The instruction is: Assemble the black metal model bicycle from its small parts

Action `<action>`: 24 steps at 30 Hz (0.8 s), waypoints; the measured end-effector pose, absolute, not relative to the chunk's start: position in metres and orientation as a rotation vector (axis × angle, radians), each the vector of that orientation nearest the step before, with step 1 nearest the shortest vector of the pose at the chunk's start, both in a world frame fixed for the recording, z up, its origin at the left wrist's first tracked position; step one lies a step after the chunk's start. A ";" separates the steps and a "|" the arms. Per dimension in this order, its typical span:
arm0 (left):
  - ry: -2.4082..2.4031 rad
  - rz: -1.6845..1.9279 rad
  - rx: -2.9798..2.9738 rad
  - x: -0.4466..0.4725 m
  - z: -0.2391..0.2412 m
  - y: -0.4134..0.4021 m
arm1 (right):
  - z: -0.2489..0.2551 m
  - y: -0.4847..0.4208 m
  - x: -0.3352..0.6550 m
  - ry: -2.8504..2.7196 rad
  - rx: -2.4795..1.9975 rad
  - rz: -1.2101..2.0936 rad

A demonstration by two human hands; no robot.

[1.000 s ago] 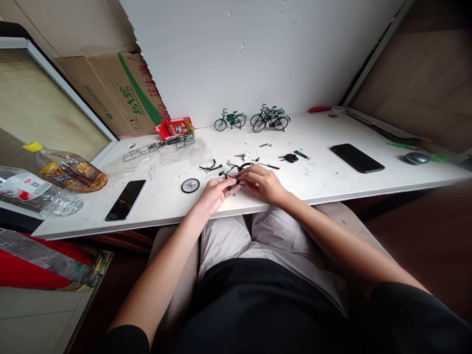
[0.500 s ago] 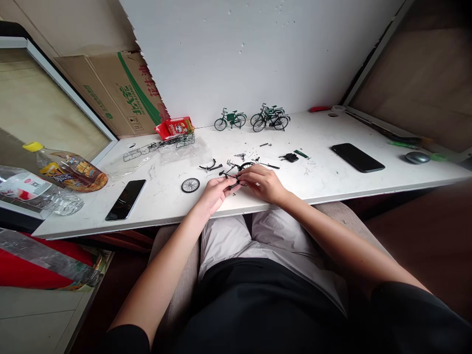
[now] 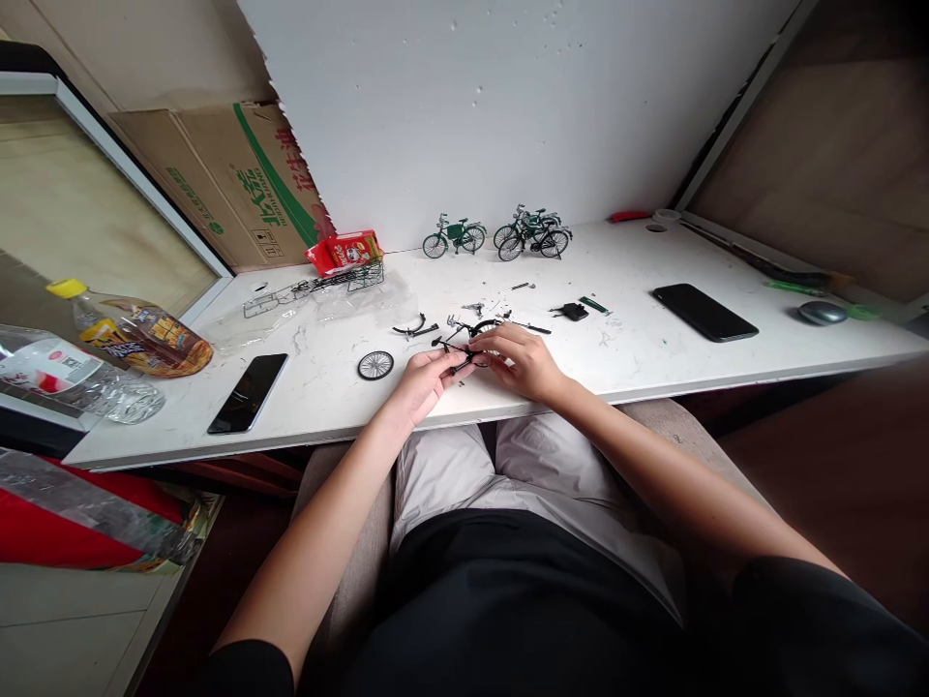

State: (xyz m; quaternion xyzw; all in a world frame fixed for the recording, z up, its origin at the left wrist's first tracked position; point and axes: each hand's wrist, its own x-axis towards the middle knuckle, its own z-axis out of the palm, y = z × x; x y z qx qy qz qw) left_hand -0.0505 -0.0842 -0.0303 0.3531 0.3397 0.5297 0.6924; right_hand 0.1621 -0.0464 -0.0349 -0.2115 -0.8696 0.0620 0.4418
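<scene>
Both hands meet at a black model bicycle frame (image 3: 456, 348) near the table's front edge. My left hand (image 3: 427, 379) pinches the frame between thumb and fingers. From the other side, my right hand (image 3: 524, 360) closes its fingertips on the same frame and hides part of it. A black wheel (image 3: 484, 329) shows just behind the right fingers; how it is joined is hidden. To the left lies a loose spoked wheel (image 3: 375, 365). A curved black part (image 3: 416, 326) rests behind it, and small silver parts (image 3: 473, 309) lie beyond the frame.
Assembled model bicycles (image 3: 454, 235) stand at the back wall. A black part (image 3: 570, 311), a green strip (image 3: 594, 305), a dark phone (image 3: 704, 311) and a mouse (image 3: 822, 312) are rightward. Another phone (image 3: 248, 393), bottles (image 3: 149, 334), a parts sprue (image 3: 312, 287) and a red packet (image 3: 344, 253) are leftward.
The right fingers have shifted very slightly at the frame. Otherwise the hands and the parts on the table stay where they were.
</scene>
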 end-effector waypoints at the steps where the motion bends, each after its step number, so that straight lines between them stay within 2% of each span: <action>1: 0.758 1.184 0.785 -0.050 -0.030 -0.084 | -0.034 -0.047 0.162 -2.151 -0.539 0.151; 5: 0.757 1.169 0.774 -0.050 -0.029 -0.084 | -0.022 -0.039 0.172 -2.064 -0.648 0.104; 9: 0.760 1.165 0.755 -0.049 -0.029 -0.085 | -0.004 0.002 0.197 -1.964 -0.977 -0.009; 18: 0.762 1.155 0.750 -0.048 -0.026 -0.087 | -0.011 0.126 0.226 -2.339 -1.650 -0.072; 24: 0.735 1.159 0.716 -0.046 -0.028 -0.086 | -0.017 0.143 0.222 -2.427 -1.689 -0.111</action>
